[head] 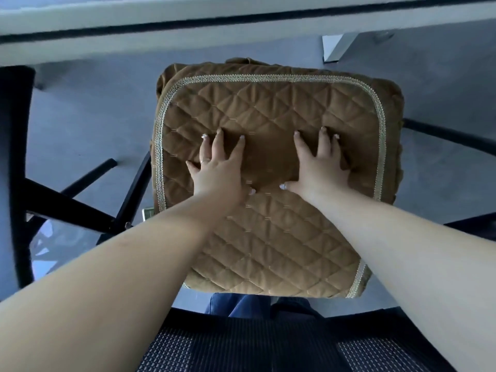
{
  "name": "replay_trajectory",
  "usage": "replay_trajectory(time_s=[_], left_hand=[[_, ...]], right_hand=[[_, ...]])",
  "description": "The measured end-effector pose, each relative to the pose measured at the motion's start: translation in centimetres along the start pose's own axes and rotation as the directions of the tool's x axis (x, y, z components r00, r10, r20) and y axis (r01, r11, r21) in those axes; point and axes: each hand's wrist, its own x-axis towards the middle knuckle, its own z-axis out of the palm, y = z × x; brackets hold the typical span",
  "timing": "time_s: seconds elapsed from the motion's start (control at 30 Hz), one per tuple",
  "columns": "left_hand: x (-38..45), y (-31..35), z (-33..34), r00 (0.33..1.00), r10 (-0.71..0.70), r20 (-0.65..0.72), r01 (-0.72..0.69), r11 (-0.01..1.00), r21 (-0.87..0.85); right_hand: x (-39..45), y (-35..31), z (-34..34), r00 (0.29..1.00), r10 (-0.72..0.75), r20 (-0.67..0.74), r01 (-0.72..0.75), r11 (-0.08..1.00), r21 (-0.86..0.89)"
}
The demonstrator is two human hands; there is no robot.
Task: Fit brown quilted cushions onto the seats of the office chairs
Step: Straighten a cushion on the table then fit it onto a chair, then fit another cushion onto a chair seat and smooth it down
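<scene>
Brown diamond-quilted cushion (268,162) with pale braided trim, lying on the seat of an office chair seen from above the black mesh backrest (268,347). The left hand (218,167) and right hand (319,163) rest palm-down near the centre, fingers spread and straight, pressing the fabric. Smoothing outward from the centre would likely seat it best. The white desk edge (188,36) lies just beyond the far trim; grey floor (88,124) is open left and right.
</scene>
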Motion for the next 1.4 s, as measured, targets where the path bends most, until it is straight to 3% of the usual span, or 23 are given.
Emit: replay_trajectory(time_s=[0.1, 0.27, 0.47, 0.83, 0.93, 1.0, 1.13, 1.4], left_hand=[[1.0, -0.1, 0.9, 1.0, -0.013, 0.015, 0.012, 0.999, 0.036], [-0.9, -0.5, 1.4, 0.995, 0.032, -0.093, -0.022, 0.994, 0.105], [-8.1, -1.3, 4.8, 0.996, -0.076, 0.041, 0.072, 0.992, 0.101], [-7.6, -1.0, 6.2, 0.991, -0.104, 0.088, 0.087, 0.98, 0.176], [-8.9, -0.4, 3.4, 0.99, -0.119, 0.08, 0.116, 0.992, 0.043], [-10.4, 0.1, 1.4, 0.988, -0.15, 0.034, 0.154, 0.978, -0.139], [-15.1, 2.1, -3.4, 0.965, -0.255, -0.057, 0.204, 0.871, -0.448], [-26.1, 5.5, -14.8, 0.903, -0.313, -0.294, 0.064, 0.775, -0.629]], right_hand=[[0.9, -0.2, 1.1, 1.0, -0.004, 0.0, 0.004, 0.998, -0.06], [-1.1, -0.1, 1.3, 0.997, -0.028, -0.072, 0.028, 1.0, -0.012], [-8.5, 1.4, 4.8, 0.984, -0.02, 0.176, 0.025, 0.999, -0.027], [-8.3, 2.1, 6.5, 0.976, -0.038, 0.214, 0.058, 0.994, -0.09], [-8.7, 2.8, 3.4, 0.977, -0.089, 0.195, 0.095, 0.995, -0.018], [-9.7, 3.1, 0.8, 0.978, -0.142, 0.156, 0.132, 0.989, 0.069], [-13.4, 2.1, -5.5, 0.973, -0.215, 0.08, 0.194, 0.957, 0.217], [-22.9, -1.7, -17.8, 0.917, -0.367, -0.158, 0.396, 0.888, 0.233]])
